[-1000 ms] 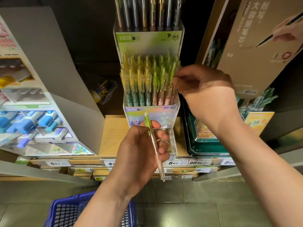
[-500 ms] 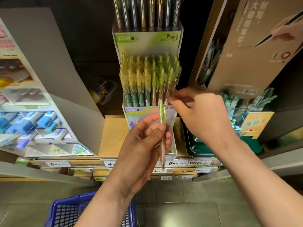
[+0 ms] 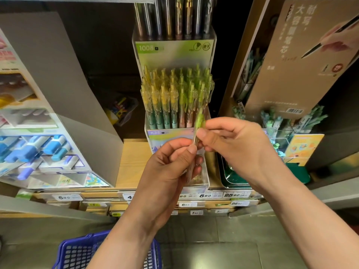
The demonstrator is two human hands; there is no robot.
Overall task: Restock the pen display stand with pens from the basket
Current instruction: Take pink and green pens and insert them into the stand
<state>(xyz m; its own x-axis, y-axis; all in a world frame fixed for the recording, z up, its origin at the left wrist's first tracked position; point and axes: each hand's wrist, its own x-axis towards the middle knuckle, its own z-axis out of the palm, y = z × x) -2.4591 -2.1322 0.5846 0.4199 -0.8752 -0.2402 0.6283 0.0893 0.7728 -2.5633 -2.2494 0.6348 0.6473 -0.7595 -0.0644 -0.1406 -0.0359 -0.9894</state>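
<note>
Wooden shelf in a shop, with a clear pen stand in the middle of it. Yellow and green pens stand upright in the pen stand, packed close. Both hands hold one green pen just in front of the right side of the stand. It is upright and not in the stand yet. The left hand has its fingers curled round the lower part of the pen. The right hand pinches the upper part with thumb and fingers. A blue basket is low down, by the left arm. White price tags run along the shelf edge. A box of blue markers is on the left. A brown sign is on the right.
</note>
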